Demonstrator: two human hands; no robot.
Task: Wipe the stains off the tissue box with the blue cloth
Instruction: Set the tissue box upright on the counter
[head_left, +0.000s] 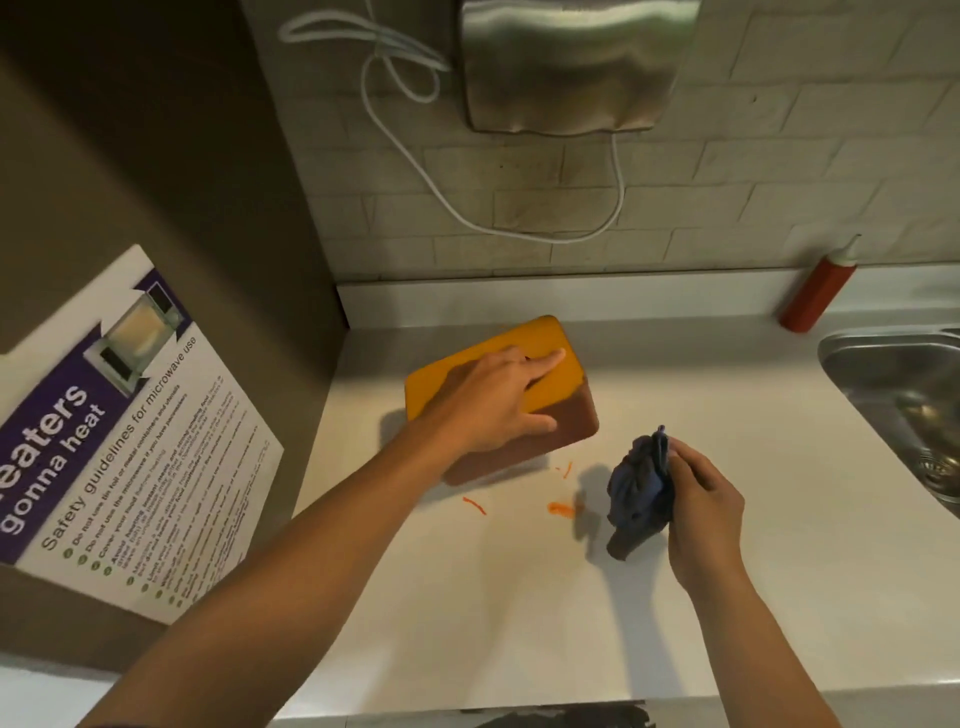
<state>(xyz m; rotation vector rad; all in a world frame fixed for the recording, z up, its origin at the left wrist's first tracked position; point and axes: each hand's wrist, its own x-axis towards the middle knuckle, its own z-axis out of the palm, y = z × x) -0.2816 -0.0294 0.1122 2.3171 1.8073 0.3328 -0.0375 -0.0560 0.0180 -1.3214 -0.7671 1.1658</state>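
An orange tissue box with a yellow-orange lid lies on the white counter, turned at an angle. My left hand rests flat on its lid, thumb over the near side, holding it. To the right of the box, my right hand grips a bunched blue cloth just above the counter. Cloth and box are apart. Orange smears mark the counter in front of the box. No stain shows on the visible part of the box.
A red squeeze bottle stands at the back right against the tiled wall. A steel sink lies at the right edge. A metal dispenser hangs on the wall above, with a white cable. A microwave safety poster is on the left panel.
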